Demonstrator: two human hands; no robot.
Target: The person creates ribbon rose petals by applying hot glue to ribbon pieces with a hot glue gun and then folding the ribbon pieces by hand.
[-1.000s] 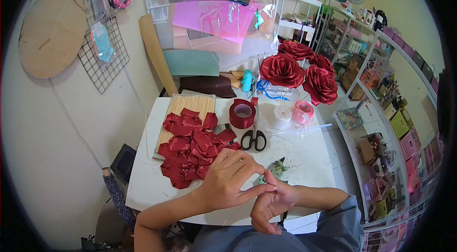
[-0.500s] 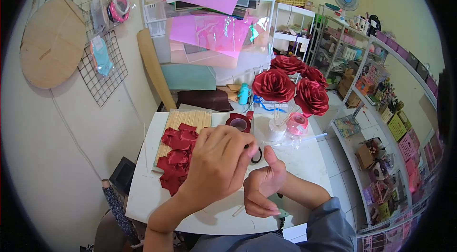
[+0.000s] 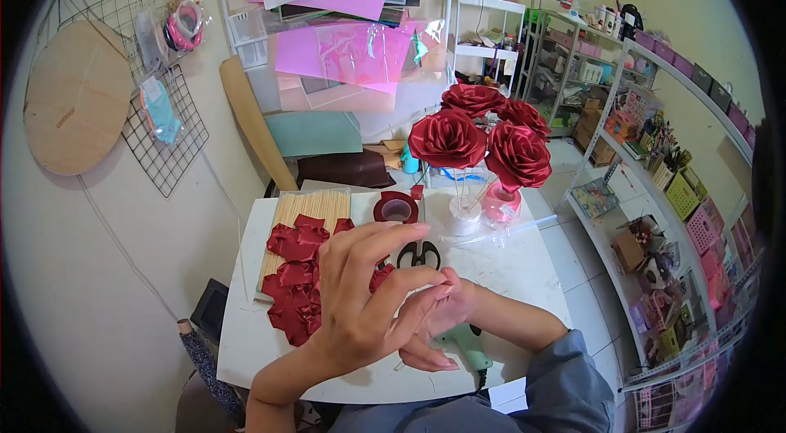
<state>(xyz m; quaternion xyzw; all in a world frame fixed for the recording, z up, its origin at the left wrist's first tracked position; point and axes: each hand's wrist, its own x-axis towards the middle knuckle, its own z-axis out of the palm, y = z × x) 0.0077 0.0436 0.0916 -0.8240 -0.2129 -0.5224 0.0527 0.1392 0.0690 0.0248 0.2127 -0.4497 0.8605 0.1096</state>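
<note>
My left hand (image 3: pixel 356 302) is raised over the table, its thumb and index fingertips pinched together against my right thumb; anything between them is too small to see. Partly behind it, my right hand (image 3: pixel 438 322) has its thumb up and its other fingers loosely bent, apart from the thumb, with nothing visible in them. Red satin pieces (image 3: pixel 291 281) lie left of my hands on a bundle of thin wooden sticks (image 3: pixel 307 205). Black-handled scissors (image 3: pixel 418 255) lie just beyond my fingers. A green glue gun (image 3: pixel 468 345) rests beside my right wrist.
Red tape (image 3: pixel 395 208) lies at the table's back. Several red fabric roses (image 3: pixel 448 139) stand above a white holder (image 3: pixel 464 218), beside a pink roll (image 3: pixel 501 202). Shelves (image 3: pixel 647 228) line the right side. A dark bin (image 3: pixel 214 305) sits left of the white table (image 3: pixel 246 343).
The view has shifted a little to the right. My hands have come together, with my left fingertips now at my right thumb. The scissors and glue gun show more fully.
</note>
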